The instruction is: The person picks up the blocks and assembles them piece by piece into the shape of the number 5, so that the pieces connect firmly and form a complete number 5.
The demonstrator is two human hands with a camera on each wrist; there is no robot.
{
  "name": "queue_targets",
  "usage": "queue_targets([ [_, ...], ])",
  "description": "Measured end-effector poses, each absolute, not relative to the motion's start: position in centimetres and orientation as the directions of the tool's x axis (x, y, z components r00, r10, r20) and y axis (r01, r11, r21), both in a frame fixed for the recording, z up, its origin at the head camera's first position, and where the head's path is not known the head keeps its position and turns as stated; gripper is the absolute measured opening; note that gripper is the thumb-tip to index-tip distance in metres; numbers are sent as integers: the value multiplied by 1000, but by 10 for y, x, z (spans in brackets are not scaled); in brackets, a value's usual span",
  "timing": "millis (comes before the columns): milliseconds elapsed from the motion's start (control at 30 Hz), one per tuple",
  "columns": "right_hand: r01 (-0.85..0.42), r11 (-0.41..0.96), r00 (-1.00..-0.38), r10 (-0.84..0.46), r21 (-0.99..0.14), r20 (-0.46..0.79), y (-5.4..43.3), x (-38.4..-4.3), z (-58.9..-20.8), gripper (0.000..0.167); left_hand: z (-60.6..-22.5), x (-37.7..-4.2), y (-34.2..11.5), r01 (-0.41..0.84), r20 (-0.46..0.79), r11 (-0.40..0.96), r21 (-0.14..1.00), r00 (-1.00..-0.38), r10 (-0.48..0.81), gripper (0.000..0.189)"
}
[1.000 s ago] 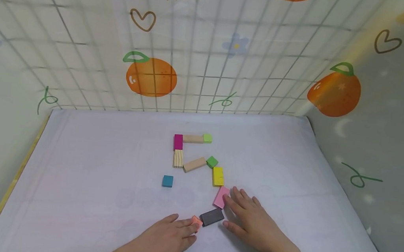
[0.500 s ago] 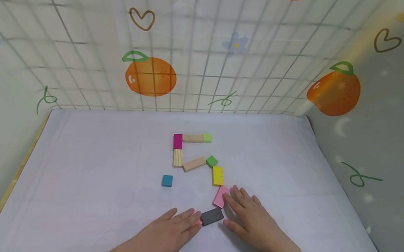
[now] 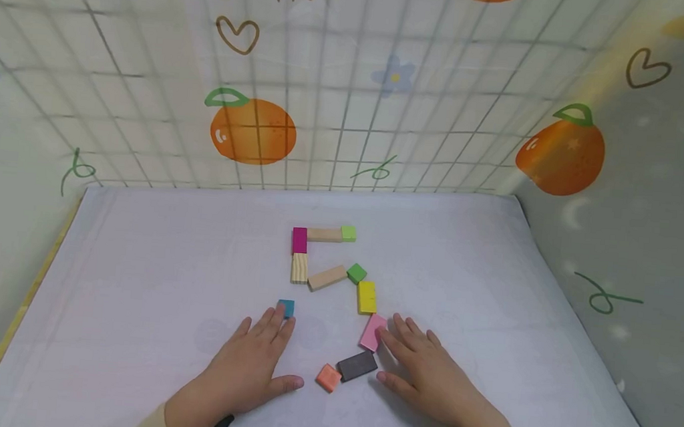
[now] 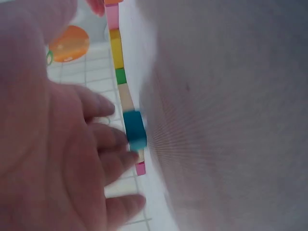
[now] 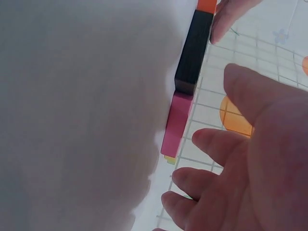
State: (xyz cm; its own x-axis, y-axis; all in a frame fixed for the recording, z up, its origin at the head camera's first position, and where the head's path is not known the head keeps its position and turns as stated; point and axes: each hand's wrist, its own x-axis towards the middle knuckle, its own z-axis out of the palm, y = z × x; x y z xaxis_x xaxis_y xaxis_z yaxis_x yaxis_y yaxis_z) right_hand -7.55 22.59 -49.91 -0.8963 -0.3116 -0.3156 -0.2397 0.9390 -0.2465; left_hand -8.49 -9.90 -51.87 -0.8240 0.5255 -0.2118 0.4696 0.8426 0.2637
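Observation:
My left hand [image 3: 248, 367] lies with straight fingers over the near edge of a blue block [image 3: 286, 308], its thumb spread to the right. In the left wrist view the fingertips are right at that blue block [image 4: 134, 129]. My right hand [image 3: 426, 374] is relaxed, its index fingertip at the right side of a pink block [image 3: 373, 332]. Below the pink block sits a black block [image 3: 357, 366], with an orange block [image 3: 328, 378] at its left end. In the right wrist view the black block [image 5: 195, 50] and pink block [image 5: 176, 124] stand in line beside the fingers.
Further back, the line of blocks continues with a yellow block [image 3: 367, 297], a green block [image 3: 357, 273], a plain wooden block [image 3: 327, 278], a striped wooden block [image 3: 299, 268], a magenta block [image 3: 299, 240], another plain block [image 3: 324, 235] and a light green block [image 3: 348, 233]. A printed curtain [image 3: 341, 73] hangs behind.
My left hand has left the orange block and moved left and away from me to the blue block. The orange block is now uncovered beside the black one. My right hand has stayed put.

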Motion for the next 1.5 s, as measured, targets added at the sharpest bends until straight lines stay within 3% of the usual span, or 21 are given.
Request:
queue_targets([
  [333, -234, 938, -894, -311, -255, -322, 225, -75, -500, 80, -506, -78, -91, 558, -303, 783, 277, -722, 622, 94],
  [667, -238, 934, -897, -317, -268, -307, 225, -74, -502, 80, -506, -64, -90, 585, -300, 776, 234, -716, 630, 93],
  [933, -239, 933, -897, -318, -269, -306, 226, -74, -502, 81, -504, -56, -89, 646, -312, 728, 229, -660, 684, 85],
  [1167, -238, 935, -898, -315, -265, -306, 225, -74, -502, 81, -498, -51, -86, 658, -285, 730, 182, -676, 680, 78],
  [1500, -242, 935, -899, -317, -260, -303, 225, -74, -502, 81, -507, -55, -85, 663, -109, 721, 200, -717, 689, 62],
])
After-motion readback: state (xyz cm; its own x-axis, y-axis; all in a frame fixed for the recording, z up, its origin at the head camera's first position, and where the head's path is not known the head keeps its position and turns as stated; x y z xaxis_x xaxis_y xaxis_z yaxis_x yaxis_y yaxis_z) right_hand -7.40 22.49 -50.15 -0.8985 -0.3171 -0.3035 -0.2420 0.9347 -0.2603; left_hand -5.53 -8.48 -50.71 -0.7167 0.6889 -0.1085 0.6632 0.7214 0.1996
